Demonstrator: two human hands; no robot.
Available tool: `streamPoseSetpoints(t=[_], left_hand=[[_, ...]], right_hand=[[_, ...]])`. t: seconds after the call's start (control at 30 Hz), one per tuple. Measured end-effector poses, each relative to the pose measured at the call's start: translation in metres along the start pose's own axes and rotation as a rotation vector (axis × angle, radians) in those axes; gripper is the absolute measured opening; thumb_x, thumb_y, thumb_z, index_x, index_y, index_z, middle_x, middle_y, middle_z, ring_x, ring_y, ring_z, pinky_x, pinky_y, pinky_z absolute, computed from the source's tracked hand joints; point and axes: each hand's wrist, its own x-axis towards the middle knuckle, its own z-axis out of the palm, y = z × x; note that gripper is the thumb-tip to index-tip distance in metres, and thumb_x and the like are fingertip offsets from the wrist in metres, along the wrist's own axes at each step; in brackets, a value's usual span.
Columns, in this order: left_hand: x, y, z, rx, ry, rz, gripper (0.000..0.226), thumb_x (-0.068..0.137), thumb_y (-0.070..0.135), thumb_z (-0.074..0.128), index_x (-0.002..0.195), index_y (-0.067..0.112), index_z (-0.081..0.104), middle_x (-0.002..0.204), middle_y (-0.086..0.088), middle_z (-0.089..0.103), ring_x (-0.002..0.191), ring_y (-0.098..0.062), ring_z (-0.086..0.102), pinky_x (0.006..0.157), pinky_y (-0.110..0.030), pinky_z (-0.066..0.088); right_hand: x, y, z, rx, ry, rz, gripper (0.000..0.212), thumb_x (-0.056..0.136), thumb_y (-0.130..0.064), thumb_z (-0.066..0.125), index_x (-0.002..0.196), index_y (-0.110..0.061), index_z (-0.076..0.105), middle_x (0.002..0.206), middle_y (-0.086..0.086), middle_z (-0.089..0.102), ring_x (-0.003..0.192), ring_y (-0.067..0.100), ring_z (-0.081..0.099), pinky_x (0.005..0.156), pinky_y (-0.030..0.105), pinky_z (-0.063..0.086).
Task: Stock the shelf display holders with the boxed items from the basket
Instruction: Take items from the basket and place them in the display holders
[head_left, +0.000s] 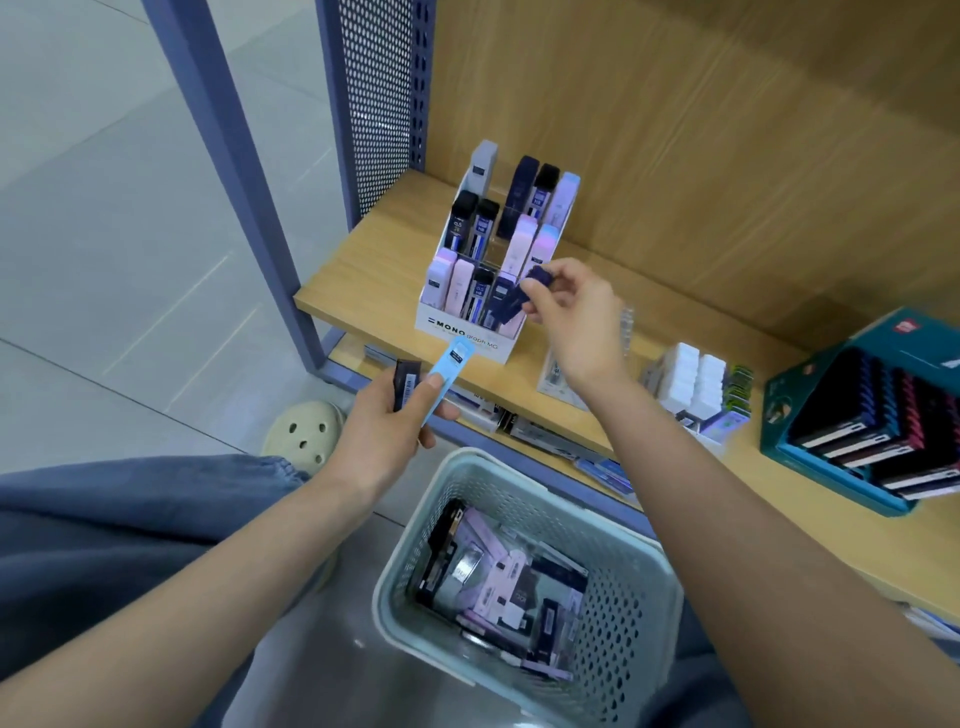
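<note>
Wooden shelf (374, 249) carries the white display holder (467, 332) near its left end, upright boxes filling its slots. Further right sit white blocks (691, 374) and a teal box (789, 395) of dark items. Below, the perforated basket (649, 587) stands on the grey floor (130, 234).

The display holder (498, 348) is white with black lettering; its boxes (460, 283) are pastel pink, lilac, black and navy. The basket (644, 597) is pale grey-green with a perforated dot pattern. A light-blue box (451, 369) and a navy box (511, 301) show against the light wood-grain shelf (363, 275), blue-grey perforated panel (379, 104) and teal carton (810, 410).
</note>
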Motion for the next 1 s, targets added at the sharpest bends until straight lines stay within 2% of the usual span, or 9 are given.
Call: streamPoseSetpoints(t=[0.07,0.17,0.3,0.53,0.67,0.83,0.93,1.0], left_hand=[[0.003,-0.003,-0.002,0.003,0.007,-0.007,0.020,0.097,0.030,0.046,0.103,0.014,0.057,0.072,0.007,0.069,0.049,-0.005,0.048,0.046,-0.016,0.036],[0.006,-0.005,-0.005,-0.004,0.024,-0.016,0.019,0.097,0.030,0.046,0.098,0.014,0.057,0.072,0.007,0.069,0.048,-0.004,0.048,0.045,-0.015,0.037],[0.011,-0.007,-0.006,-0.025,0.040,-0.023,0.016,0.097,0.029,0.046,0.093,0.018,0.056,0.071,0.008,0.068,0.049,-0.004,0.048,0.045,-0.015,0.036],[0.012,-0.011,-0.004,-0.048,0.034,-0.042,0.013,0.096,0.030,0.047,0.094,0.020,0.056,0.071,0.006,0.067,0.047,-0.002,0.047,0.044,-0.013,0.036],[0.016,-0.013,-0.006,-0.060,0.056,-0.062,0.014,0.096,0.029,0.047,0.097,0.019,0.057,0.069,0.008,0.067,0.047,-0.002,0.048,0.043,-0.014,0.035],[0.018,-0.014,-0.006,-0.075,0.059,-0.064,0.012,0.096,0.028,0.047,0.095,0.020,0.056,0.069,0.007,0.067,0.047,-0.002,0.048,0.044,-0.013,0.036],[0.018,-0.013,-0.006,-0.072,0.047,-0.063,0.013,0.097,0.029,0.047,0.095,0.020,0.056,0.071,0.007,0.067,0.048,-0.002,0.048,0.045,-0.013,0.036],[0.018,-0.012,-0.006,-0.076,0.044,-0.065,0.013,0.097,0.029,0.047,0.095,0.021,0.056,0.071,0.008,0.067,0.048,-0.002,0.048,0.045,-0.013,0.036]], right_hand=[[0.006,0.004,0.008,-0.075,-0.016,-0.020,0.010,0.091,-0.009,0.060,0.085,-0.016,0.057,0.070,-0.003,0.062,0.068,0.010,0.064,0.076,0.032,0.057],[0.013,0.014,0.016,-0.226,-0.063,-0.064,0.002,0.091,-0.012,0.060,0.091,-0.011,0.062,0.079,0.006,0.066,0.076,0.019,0.066,0.078,0.037,0.055],[0.020,0.025,0.023,-0.389,-0.104,-0.079,0.014,0.092,-0.016,0.059,0.102,-0.008,0.066,0.085,0.011,0.067,0.080,0.023,0.062,0.078,0.043,0.053],[0.031,0.024,0.029,-0.462,-0.117,-0.101,0.016,0.094,-0.017,0.055,0.102,-0.010,0.067,0.085,0.012,0.068,0.079,0.026,0.064,0.076,0.044,0.054],[0.031,0.029,0.033,-0.549,-0.156,-0.062,0.023,0.094,-0.018,0.056,0.115,-0.010,0.061,0.094,0.014,0.067,0.085,0.029,0.063,0.079,0.044,0.053],[0.025,0.031,0.033,-0.771,-0.127,-0.185,0.025,0.096,-0.023,0.053,0.118,-0.012,0.050,0.103,0.008,0.061,0.090,0.026,0.059,0.070,0.041,0.052],[0.026,0.032,0.034,-0.898,-0.073,-0.284,0.026,0.095,-0.025,0.054,0.118,-0.014,0.049,0.113,0.006,0.052,0.102,0.022,0.052,0.063,0.033,0.042],[0.028,0.030,0.034,-0.913,-0.029,-0.280,0.027,0.093,-0.026,0.057,0.117,-0.015,0.049,0.113,0.005,0.050,0.101,0.022,0.052,0.061,0.031,0.038]])
